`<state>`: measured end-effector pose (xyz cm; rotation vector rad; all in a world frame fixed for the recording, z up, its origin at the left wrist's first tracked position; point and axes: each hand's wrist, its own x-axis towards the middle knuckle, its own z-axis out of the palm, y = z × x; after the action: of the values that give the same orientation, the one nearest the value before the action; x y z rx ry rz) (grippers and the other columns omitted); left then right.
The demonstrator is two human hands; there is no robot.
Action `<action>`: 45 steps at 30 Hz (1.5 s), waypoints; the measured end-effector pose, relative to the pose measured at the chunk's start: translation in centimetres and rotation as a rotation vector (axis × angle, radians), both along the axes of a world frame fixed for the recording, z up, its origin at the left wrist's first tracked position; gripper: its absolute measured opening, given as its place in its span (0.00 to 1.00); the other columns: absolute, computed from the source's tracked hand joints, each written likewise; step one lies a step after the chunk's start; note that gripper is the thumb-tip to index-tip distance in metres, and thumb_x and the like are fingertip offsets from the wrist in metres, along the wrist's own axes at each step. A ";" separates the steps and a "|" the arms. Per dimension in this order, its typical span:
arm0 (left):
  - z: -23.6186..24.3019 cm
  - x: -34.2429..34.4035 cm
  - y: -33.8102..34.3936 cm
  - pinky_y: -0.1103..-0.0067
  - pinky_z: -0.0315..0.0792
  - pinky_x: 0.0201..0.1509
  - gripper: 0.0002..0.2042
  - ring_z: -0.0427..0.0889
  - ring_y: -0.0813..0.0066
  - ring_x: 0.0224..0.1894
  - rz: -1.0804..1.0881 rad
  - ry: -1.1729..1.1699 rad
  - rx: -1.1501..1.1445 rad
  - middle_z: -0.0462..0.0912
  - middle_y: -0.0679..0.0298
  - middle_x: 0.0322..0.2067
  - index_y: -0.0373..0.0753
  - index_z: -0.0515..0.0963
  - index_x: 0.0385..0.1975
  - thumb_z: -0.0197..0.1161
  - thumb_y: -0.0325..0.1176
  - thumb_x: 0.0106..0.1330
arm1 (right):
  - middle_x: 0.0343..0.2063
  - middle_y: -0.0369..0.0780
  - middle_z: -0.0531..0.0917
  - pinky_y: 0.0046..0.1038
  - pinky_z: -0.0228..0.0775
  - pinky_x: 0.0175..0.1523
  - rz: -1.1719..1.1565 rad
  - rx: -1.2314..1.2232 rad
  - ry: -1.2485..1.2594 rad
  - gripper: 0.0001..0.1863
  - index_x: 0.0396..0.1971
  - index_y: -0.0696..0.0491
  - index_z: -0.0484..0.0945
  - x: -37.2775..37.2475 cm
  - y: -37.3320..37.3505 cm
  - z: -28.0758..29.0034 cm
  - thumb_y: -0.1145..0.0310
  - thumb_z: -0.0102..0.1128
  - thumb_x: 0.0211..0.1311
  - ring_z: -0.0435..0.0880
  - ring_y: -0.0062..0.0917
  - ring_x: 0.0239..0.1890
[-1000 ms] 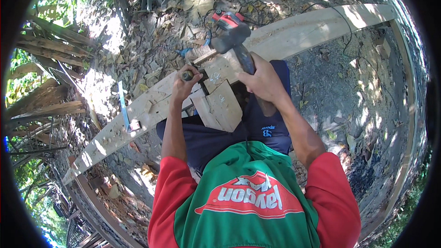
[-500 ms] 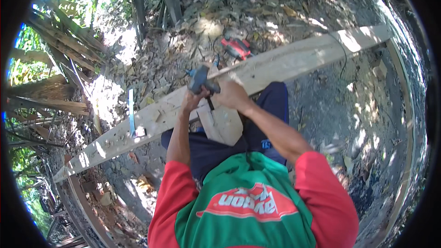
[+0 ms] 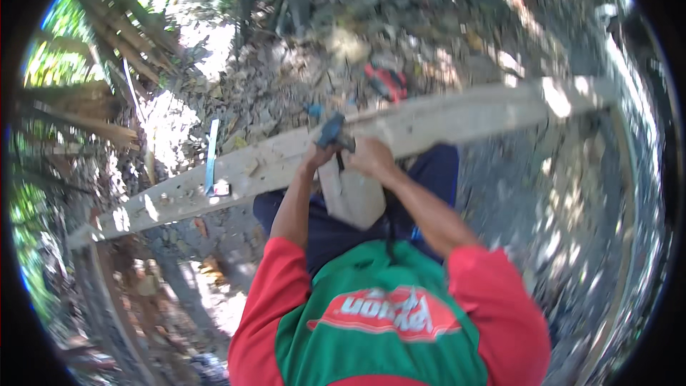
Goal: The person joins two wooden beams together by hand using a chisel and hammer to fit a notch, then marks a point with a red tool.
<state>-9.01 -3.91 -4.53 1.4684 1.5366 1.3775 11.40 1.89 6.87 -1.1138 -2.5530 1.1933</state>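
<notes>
My left hand (image 3: 321, 153) is closed on a dark chisel (image 3: 339, 160) at a pale wood block (image 3: 351, 200), which sits on my lap against a long pale timber (image 3: 479, 111). My right hand (image 3: 369, 156) grips a hammer (image 3: 334, 130); its dark head is over my left hand, hiding much of it and the chisel's top. Whether the hammer touches the chisel is unclear in the blur. A metal square (image 3: 211, 157) lies on the timber to the left.
A red power tool (image 3: 386, 82) and a blue object (image 3: 313, 110) lie on leafy ground beyond the timber. Broken planks and branches (image 3: 114, 28) are piled at upper left. Lengths of timber (image 3: 107, 286) run down both sides, under the long timber's ends.
The hammer has come down from its raised position at the right onto the area of my left hand, and stays there. The view has shifted and is blurred.
</notes>
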 end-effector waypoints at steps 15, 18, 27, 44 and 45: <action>1.4 2.9 -0.1 0.78 0.69 0.40 0.12 0.71 0.79 0.33 0.065 -0.275 -0.207 0.74 0.70 0.29 0.37 0.74 0.30 0.72 0.26 0.51 | 0.17 0.35 0.70 0.25 0.70 0.30 0.217 -0.014 1.460 0.06 0.25 0.51 0.67 6.5 5.2 36.6 0.68 0.50 0.60 0.71 0.21 0.17; 1.5 2.8 0.1 0.77 0.71 0.43 0.12 0.74 0.78 0.35 0.005 -0.326 -0.244 0.76 0.70 0.32 0.38 0.76 0.35 0.71 0.26 0.53 | 0.25 0.43 0.76 0.32 0.72 0.37 0.028 0.112 1.191 0.09 0.34 0.53 0.70 4.2 3.9 24.5 0.65 0.53 0.58 0.76 0.31 0.29; 1.1 4.5 0.6 0.74 0.74 0.44 0.10 0.78 0.75 0.36 0.103 -0.139 -0.287 0.78 0.67 0.31 0.41 0.76 0.39 0.68 0.29 0.59 | 0.23 0.51 0.82 0.42 0.76 0.38 -0.238 -0.030 0.249 0.17 0.38 0.60 0.76 5.4 -0.5 -2.7 0.66 0.59 0.50 0.85 0.45 0.29; 11.9 5.0 2.6 0.83 0.67 0.33 0.16 0.71 0.85 0.30 0.342 -0.377 0.061 0.73 0.70 0.23 0.40 0.71 0.30 0.76 0.33 0.55 | 0.16 0.41 0.77 0.31 0.71 0.20 -0.304 -0.512 -0.299 0.12 0.32 0.61 0.69 11.0 2.9 -9.4 0.70 0.59 0.54 0.78 0.25 0.14; 14.4 3.9 2.5 0.84 0.69 0.34 0.16 0.74 0.85 0.31 0.410 -0.505 0.114 0.76 0.69 0.24 0.40 0.71 0.31 0.77 0.34 0.54 | 0.17 0.45 0.79 0.33 0.73 0.24 -0.307 -0.540 -0.297 0.15 0.35 0.64 0.70 10.9 2.8 -8.9 0.69 0.59 0.53 0.81 0.29 0.16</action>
<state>-5.15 -1.37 9.91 0.7864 1.4804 1.9211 22.31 4.65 -2.03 -1.8385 -2.1638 1.7933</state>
